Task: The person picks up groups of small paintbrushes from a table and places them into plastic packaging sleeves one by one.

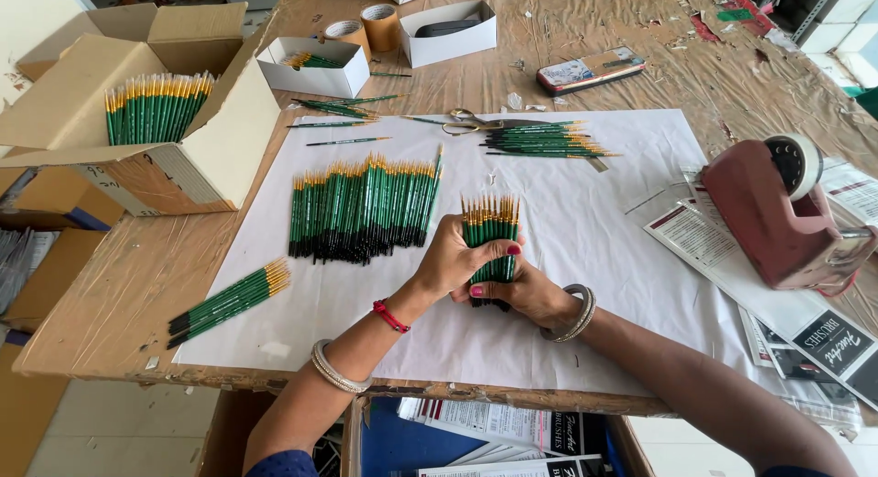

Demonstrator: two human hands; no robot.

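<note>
White paper [604, 221] over worn wooden table [119, 285], left hand [450, 260] and right hand [526, 294] grips pinching paintbrush bundle [490, 235]

Brush bundle's [490, 244] bristle ends behind hands [485, 276].

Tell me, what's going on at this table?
A person grips an upright bundle of green paintbrushes with both hands, left hand wrapped around it, right hand supporting below. A wide row of brushes lies on the white paper sheet, with smaller piles around and a red tape dispenser at right.
</note>
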